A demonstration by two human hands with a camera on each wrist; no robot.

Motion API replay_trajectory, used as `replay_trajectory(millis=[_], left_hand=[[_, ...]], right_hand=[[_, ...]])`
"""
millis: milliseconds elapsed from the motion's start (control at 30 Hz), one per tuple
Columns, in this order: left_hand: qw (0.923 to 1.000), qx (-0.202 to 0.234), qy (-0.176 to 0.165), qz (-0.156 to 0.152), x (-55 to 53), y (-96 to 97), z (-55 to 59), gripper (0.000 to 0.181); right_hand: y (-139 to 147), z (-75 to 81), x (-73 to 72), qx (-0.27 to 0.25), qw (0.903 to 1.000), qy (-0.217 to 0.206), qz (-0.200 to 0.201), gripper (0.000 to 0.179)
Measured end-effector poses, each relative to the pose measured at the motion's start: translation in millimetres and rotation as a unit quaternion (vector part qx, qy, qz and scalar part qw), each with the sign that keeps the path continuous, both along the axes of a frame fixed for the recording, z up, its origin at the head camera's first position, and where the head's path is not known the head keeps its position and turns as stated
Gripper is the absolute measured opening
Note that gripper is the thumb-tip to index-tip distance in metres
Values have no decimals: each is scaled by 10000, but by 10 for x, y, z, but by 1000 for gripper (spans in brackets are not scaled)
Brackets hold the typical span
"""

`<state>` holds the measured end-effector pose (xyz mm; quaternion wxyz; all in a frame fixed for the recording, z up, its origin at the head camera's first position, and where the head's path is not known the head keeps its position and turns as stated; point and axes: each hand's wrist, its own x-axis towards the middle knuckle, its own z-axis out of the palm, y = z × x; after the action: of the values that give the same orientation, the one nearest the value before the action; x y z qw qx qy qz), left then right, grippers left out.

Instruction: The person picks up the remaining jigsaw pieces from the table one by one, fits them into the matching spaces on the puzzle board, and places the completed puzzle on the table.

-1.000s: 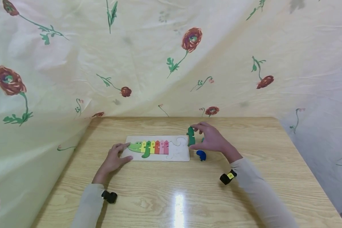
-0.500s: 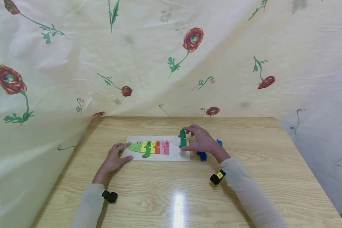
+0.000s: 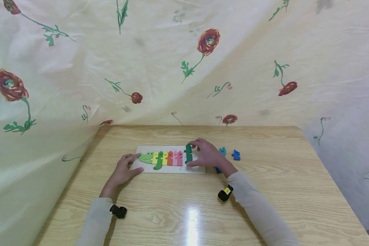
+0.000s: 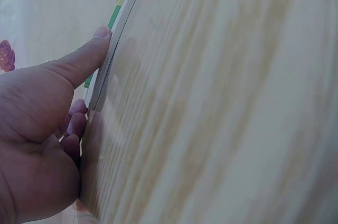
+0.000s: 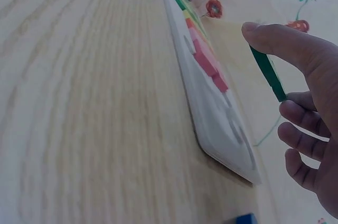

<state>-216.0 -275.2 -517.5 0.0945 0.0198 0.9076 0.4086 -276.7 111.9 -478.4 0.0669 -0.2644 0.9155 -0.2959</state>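
A wooden crocodile puzzle board [image 3: 169,171] lies on the table with a green head and a row of coloured pieces [image 3: 170,159] set in it. My left hand [image 3: 124,171] grips its left end, thumb at the near corner and index finger near the snout. Seen from the left wrist, the thumb [image 4: 87,57] lies along the edge and the other fingers curl at the board's end. My right hand [image 3: 207,155] pinches a dark green puzzle piece [image 3: 189,153] upright between thumb and index finger. That piece is raised above the board, just right of the pink pieces.
Right of the board on the wooden table [image 3: 160,212] lie a teal piece [image 3: 222,151] and a blue piece [image 3: 236,155]. Another blue piece [image 3: 218,169] is partly hidden by my right wrist. A flowered cloth [image 3: 160,68] hangs behind the table.
My right hand has carried the dark green piece leftward from beyond the board's right end to beside the pink pieces, uncovering the teal and blue pieces. My left hand has stayed put.
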Motion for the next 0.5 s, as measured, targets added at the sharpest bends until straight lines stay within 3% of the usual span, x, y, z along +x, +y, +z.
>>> replay_trajectory(millis=[500], left_hand=[[10000,-19,-16,16,-12,3,-11,73]], right_hand=[[-98,-171,47,34,9995,-285,-164,95]])
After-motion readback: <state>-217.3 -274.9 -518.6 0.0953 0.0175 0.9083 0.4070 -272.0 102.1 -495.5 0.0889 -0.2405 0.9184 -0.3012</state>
